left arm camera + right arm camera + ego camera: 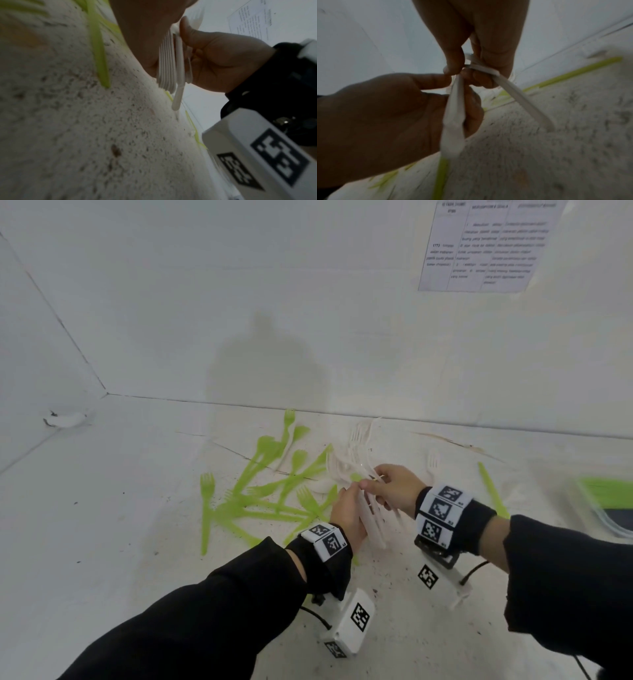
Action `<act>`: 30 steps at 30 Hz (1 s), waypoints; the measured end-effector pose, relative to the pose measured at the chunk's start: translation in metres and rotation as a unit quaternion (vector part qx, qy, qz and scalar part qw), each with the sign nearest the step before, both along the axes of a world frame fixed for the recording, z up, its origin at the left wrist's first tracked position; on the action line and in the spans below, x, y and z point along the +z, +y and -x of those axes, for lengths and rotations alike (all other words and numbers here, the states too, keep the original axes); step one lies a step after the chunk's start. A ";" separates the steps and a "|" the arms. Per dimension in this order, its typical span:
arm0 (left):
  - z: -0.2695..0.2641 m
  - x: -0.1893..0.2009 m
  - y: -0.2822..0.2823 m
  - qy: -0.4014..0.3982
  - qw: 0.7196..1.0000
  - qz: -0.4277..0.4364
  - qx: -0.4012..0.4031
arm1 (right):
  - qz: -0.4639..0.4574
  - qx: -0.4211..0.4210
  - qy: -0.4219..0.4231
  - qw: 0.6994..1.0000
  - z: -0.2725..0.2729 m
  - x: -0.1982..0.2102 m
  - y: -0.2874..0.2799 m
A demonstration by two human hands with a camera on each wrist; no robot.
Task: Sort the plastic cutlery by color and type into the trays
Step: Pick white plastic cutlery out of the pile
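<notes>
My left hand (347, 508) grips a bundle of white plastic cutlery (371, 525) by the handles, held upright just above the table. In the left wrist view the white bundle (169, 60) shows as stacked handles against my palm. Meeting it from the right, my right hand (376, 482) pinches white pieces at the bundle's top. From the right wrist, one white handle (522, 97) sticks out of my right fingers (453, 60), beside the bundle (453, 121) in my left hand (376, 121). Several green forks (267, 484) lie scattered to the left.
A lone green knife (491, 491) and a white fork (432, 462) lie right of my hands. A clear tray (606, 501) holding green cutlery sits at the right edge. More white forks (359, 436) lie behind my hands. Walls close the back and left.
</notes>
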State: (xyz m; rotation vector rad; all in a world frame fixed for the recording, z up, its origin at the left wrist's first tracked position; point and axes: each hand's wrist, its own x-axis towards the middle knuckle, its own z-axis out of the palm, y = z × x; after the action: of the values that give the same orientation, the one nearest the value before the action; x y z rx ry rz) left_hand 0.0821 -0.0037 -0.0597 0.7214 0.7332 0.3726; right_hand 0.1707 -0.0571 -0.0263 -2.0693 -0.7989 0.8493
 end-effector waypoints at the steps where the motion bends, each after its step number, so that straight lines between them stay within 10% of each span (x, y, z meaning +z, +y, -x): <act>1: 0.000 0.002 -0.002 -0.005 1.000 0.008 0.003 | -0.012 -0.005 0.009 1.000 0.004 -0.003 -0.001; 30: 0.005 -0.021 0.003 0.049 0.999 0.012 -0.011 | -0.118 -0.097 0.026 0.988 0.025 -0.020 -0.012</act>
State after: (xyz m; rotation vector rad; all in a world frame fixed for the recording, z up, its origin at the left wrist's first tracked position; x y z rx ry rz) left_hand 0.0773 -0.0011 -0.0803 0.7291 0.8202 0.3092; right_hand 0.1458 -0.0688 -0.0465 -1.8721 -0.6260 0.6642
